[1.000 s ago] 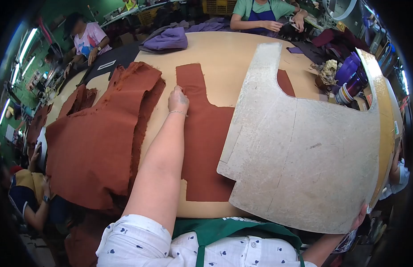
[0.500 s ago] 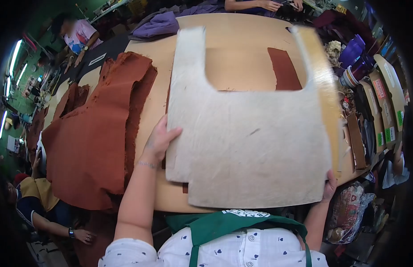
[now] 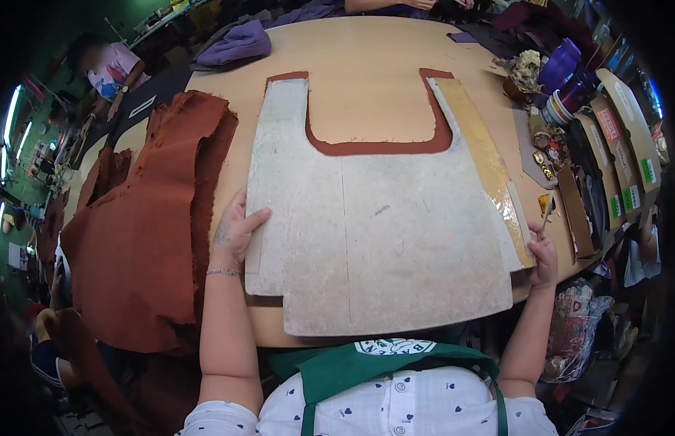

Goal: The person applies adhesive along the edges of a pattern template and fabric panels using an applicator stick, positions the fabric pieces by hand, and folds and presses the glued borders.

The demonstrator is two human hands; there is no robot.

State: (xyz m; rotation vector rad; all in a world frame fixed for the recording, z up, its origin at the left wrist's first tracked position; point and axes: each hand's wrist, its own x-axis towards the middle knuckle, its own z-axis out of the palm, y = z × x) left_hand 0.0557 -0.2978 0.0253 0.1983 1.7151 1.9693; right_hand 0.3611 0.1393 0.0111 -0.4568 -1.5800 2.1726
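Note:
A large pale grey pattern board (image 3: 395, 240) with a U-shaped cutout lies on the table, with a yellowish strip (image 3: 490, 156) along its right side. Rust-brown fabric (image 3: 381, 147) shows beneath it, bordering the cutout and the tops of both arms. My left hand (image 3: 239, 227) grips the board's left edge, thumb on top. Just off the right edge, my right hand (image 3: 543, 256) is closed around a thin, pale, pen-like stick (image 3: 546, 218) that points upward.
A stack of rust-brown fabric (image 3: 141, 240) lies to the left. Purple cloth (image 3: 236, 47) sits at the back. On the right are a purple container (image 3: 560, 65), small items and cardboard boxes (image 3: 617, 160). Other people work at the back and left.
The board has come down and shifted left, its cutout now lined up with the rust-brown fabric. My right hand has left the board's lower right corner and now holds the thin stick.

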